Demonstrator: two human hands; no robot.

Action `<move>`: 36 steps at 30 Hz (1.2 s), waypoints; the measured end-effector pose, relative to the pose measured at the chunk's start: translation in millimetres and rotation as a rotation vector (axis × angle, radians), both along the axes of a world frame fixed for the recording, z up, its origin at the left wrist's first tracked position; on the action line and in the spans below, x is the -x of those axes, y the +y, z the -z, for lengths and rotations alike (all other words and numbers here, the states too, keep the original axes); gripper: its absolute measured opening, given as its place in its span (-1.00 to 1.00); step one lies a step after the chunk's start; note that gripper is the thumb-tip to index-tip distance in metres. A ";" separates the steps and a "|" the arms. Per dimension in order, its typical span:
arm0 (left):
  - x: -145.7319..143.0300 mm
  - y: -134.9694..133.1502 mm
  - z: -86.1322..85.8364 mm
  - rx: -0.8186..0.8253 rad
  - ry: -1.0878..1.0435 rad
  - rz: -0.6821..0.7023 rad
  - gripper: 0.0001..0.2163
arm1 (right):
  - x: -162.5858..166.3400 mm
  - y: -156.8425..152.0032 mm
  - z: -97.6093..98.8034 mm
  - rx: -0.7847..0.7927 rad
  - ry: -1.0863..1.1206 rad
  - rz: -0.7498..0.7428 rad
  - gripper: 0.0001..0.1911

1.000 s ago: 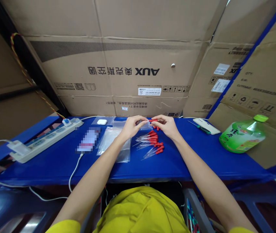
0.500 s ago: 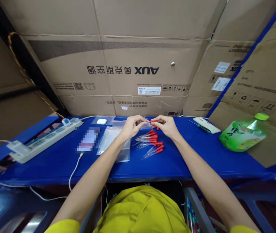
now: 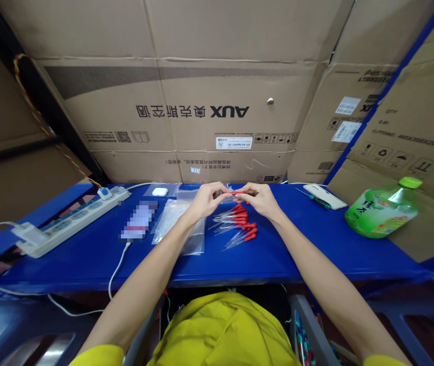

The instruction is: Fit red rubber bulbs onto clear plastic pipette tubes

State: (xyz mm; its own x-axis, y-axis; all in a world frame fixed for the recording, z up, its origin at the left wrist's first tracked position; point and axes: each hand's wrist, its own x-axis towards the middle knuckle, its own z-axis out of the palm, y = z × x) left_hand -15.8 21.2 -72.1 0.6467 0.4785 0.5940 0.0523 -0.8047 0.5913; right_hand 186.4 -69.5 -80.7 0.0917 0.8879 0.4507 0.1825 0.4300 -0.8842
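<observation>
Close together above the far part of the blue table (image 3: pixel 262 264), my left hand (image 3: pixel 208 200) and my right hand (image 3: pixel 261 199) pinch one dropper with a red rubber bulb (image 3: pixel 236 192). Fingertips cover most of it, so its glass tube is largely hidden. Just below the hands lies a loose pile of similar droppers (image 3: pixel 235 219), clear tubes pointing left and red bulbs to the right. Several more clear tubes are partly hidden behind my fingers. Clear plastic bags (image 3: pixel 180 231) lie flat under and beside my left forearm.
Left of the bags are a phone (image 3: pixel 139 219) with a cable and a white power strip (image 3: pixel 75 221). A white earphone case (image 3: pixel 160 191) sits behind them. To the right are a green screwdriver (image 3: pixel 319 202), a white flat object (image 3: pixel 325 196) and a green bottle (image 3: pixel 382 211). Cardboard (image 3: pixel 186 35) walls the back.
My fingertips have come closer together, the right hand shifting slightly left along the dropper. Less of the red bulb shows between them. The pile has not moved.
</observation>
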 end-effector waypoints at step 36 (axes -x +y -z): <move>-6.5 -2.0 5.0 -0.061 -0.038 -0.093 -0.77 | -7.6 4.2 3.7 -0.017 -0.067 0.061 -0.63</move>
State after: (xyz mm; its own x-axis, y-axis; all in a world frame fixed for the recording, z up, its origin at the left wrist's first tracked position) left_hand -9.2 19.2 -77.1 0.5774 0.4974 0.6475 0.1067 -0.8322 0.5441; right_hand 194.1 -65.3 -84.4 0.1151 0.8738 0.4724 0.2671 0.4308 -0.8620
